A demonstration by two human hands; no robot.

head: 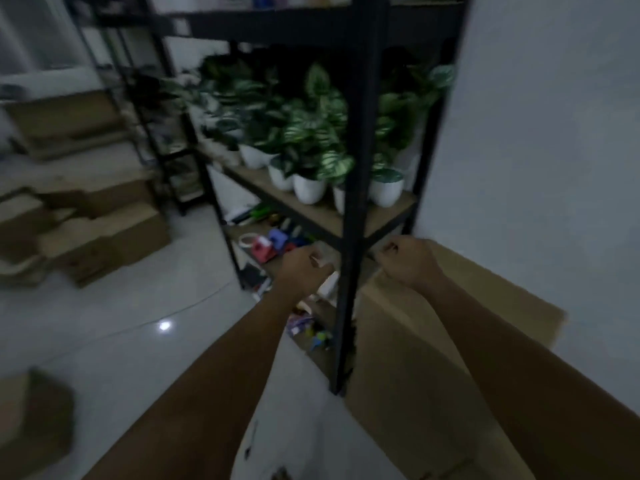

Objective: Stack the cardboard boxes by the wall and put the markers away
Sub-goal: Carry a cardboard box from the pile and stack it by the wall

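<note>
A large cardboard box point(426, 341) stands on the floor against the white wall point(554, 133), just beside the right post of a black shelving unit point(356, 168). The right hand point(408, 261) is over the far top edge of this box with its fingers curled; the picture is too blurred to tell whether it grips the edge. The left hand point(304, 268) reaches toward the lower shelf, fingers curled around something small and pale; what that thing is cannot be made out.

The lower shelves hold a loose clutter of coloured items point(273, 244), too blurred to identify. The shelf above carries leafy plants in white pots point(308, 188).

More cardboard boxes point(100, 233) lie stacked unevenly on the tiled floor point(138, 334) at the left, well apart from the wall. Another box point(31, 420) sits at the lower left edge.
</note>
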